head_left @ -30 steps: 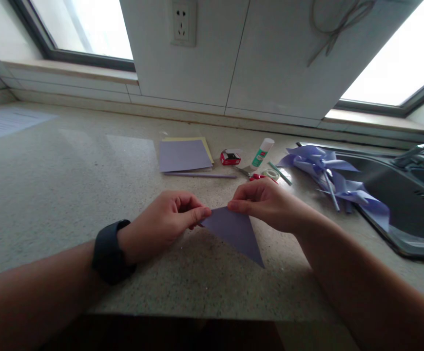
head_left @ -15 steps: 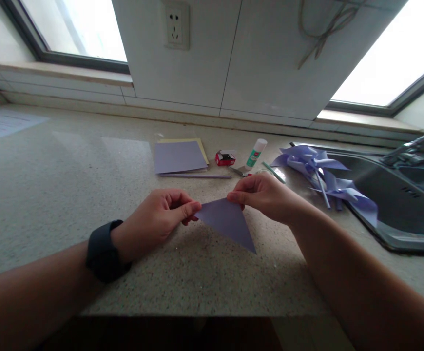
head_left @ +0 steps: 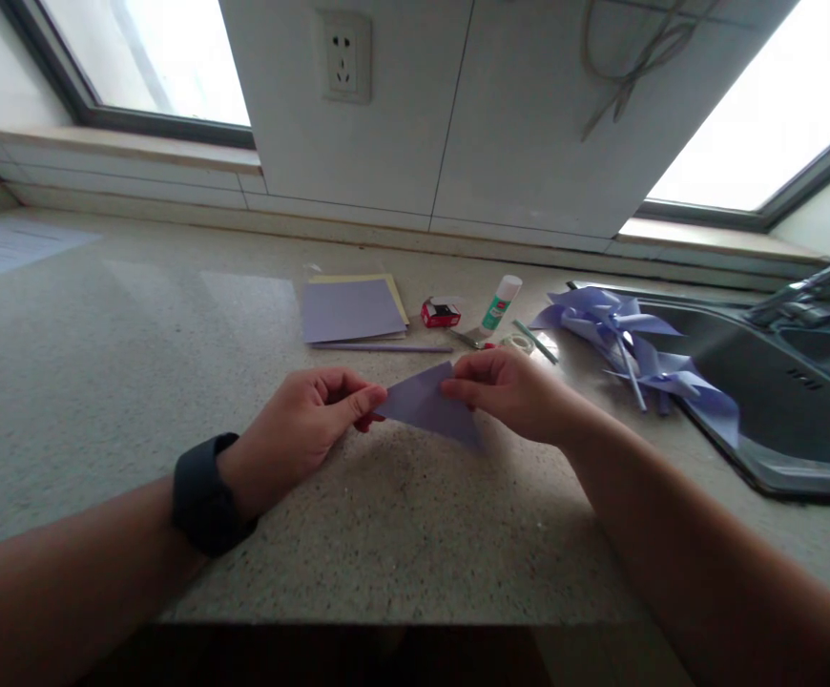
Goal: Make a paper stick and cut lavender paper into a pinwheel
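Plainly, from the head view, our two hands share one thing: a lilac paper triangle (head_left: 422,401), held above the counter (head_left: 415,544) in the gap between them. Our left hand (head_left: 304,420) pinches its narrow left corner between thumb and forefinger; our right hand (head_left: 519,393) pinches the far right part of it, just below the top corner. Neither hand is nearer, since both touch the paper. Its long axis runs across us, from the left fingertips toward the right hand, with the lower edge slanting down and toward us as it goes right. The lower right corner hangs free and blurred below the right fingertips, and we cannot tell how many layers the paper has.

As for containers, a small red box (head_left: 441,313) sits beyond the gap between our hands; we cannot make out what is in it. Well to the right of our right hand is the metal sink (head_left: 779,480), with lilac pinwheels (head_left: 651,358) lying across its near left rim. Just beyond the right hand we see scissors (head_left: 468,337), partly hidden, a tape roll (head_left: 526,341) and a glue stick (head_left: 499,310); beyond the left lies a paper stack (head_left: 354,310).
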Motion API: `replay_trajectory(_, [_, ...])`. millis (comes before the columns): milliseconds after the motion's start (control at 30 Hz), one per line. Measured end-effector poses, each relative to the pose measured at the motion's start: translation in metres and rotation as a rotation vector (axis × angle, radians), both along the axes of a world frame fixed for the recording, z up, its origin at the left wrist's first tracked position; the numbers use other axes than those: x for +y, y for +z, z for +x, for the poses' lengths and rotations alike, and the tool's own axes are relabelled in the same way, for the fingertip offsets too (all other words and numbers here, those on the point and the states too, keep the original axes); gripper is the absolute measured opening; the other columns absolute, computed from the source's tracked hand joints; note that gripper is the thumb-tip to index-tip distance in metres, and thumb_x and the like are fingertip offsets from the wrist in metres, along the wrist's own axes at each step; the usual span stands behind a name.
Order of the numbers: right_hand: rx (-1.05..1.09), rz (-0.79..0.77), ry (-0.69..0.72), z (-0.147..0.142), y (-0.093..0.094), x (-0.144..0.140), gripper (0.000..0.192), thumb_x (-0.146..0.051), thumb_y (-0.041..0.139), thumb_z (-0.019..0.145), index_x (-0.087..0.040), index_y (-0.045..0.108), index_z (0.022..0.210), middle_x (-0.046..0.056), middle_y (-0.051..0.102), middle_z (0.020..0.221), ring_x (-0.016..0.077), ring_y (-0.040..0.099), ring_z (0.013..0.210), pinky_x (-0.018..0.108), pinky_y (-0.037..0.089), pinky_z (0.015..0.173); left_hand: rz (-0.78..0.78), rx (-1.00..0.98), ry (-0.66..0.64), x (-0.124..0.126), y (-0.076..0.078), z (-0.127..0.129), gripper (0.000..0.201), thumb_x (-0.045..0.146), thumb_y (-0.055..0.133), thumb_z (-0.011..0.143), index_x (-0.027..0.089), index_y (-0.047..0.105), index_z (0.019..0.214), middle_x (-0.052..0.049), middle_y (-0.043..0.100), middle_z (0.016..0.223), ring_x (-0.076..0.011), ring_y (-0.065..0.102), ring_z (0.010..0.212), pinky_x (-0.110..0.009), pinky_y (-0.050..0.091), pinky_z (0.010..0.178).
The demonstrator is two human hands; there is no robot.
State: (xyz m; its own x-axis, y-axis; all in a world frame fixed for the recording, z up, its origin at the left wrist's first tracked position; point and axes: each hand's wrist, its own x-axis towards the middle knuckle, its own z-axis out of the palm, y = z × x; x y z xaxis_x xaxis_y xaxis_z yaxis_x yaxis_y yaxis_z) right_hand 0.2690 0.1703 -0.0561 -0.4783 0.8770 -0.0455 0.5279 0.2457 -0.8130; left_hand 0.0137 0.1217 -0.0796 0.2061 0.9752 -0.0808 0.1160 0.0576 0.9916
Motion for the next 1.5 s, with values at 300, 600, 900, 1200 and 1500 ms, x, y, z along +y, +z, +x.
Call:
replay_trajectory(300, [0.054, 0.093, -0.153, -0.001, 0.002, 0.003, 0.034, -0.049, 0.065, 0.083, -0.018, 0.063, 0.070, -0.003, 0.049, 0.059, 0.0102, 0.040, 0.053, 0.025, 0.027, 0.046, 0.054, 0.172, 0.012, -0.003, 0.007, 0.003, 0.032, 0.048, 0.068, 0.088, 0.017, 0.071, 0.079, -0.002, 0.071, 0.073, -0.0128, 0.058, 0.063, -0.025, 0.042, 0.059])
replay_trajectory(600, [-0.088, 0.389, 0.097, 0.006, 0.007, -0.002, 0.025, -0.036, 0.054, 0.099, -0.019, 0.064, 0.083, -0.002, 0.056, 0.070, 0.0123, 0.050, 0.064, 0.026, 0.037, 0.058, 0.272, 0.360, -0.105, -0.010, 0.005, 0.002, 0.024, 0.043, 0.062, 0.093, 0.020, 0.064, 0.094, 0.001, 0.059, 0.075, -0.0144, 0.055, 0.065, -0.026, 0.044, 0.057])
replay_trajectory(900, [-0.088, 0.993, 0.337, -0.017, 0.023, -0.031, 0.010, -0.027, 0.063, 0.097, -0.019, 0.066, 0.093, 0.002, 0.064, 0.078, 0.0164, 0.054, 0.076, 0.034, 0.043, 0.075, 0.861, 0.275, -0.063, -0.018, 0.006, 0.002, 0.013, 0.016, 0.071, 0.089, 0.024, 0.068, 0.099, 0.000, 0.064, 0.088, -0.0135, 0.056, 0.080, -0.026, 0.046, 0.066])
replay_trajectory(1200, [0.004, 1.168, 0.212, -0.018, 0.023, -0.035, 0.013, -0.017, 0.073, 0.085, -0.024, 0.064, 0.092, 0.001, 0.069, 0.081, 0.0179, 0.056, 0.077, 0.036, 0.046, 0.075, 0.888, 0.295, 0.047, -0.017, 0.005, 0.002, 0.013, 0.015, 0.070, 0.089, 0.024, 0.067, 0.098, -0.001, 0.061, 0.088, -0.0154, 0.055, 0.079, -0.030, 0.046, 0.066])
replay_trajectory(1500, [-0.069, 1.188, 0.259, -0.025, 0.022, -0.041, 0.008, -0.018, 0.070, 0.087, -0.024, 0.066, 0.091, 0.000, 0.070, 0.082, 0.0185, 0.056, 0.076, 0.037, 0.045, 0.074, 1.093, 0.380, 0.017, -0.022, 0.012, 0.003, 0.020, 0.009, 0.072, 0.088, 0.025, 0.069, 0.100, -0.001, 0.063, 0.091, -0.0162, 0.056, 0.087, -0.033, 0.047, 0.078])
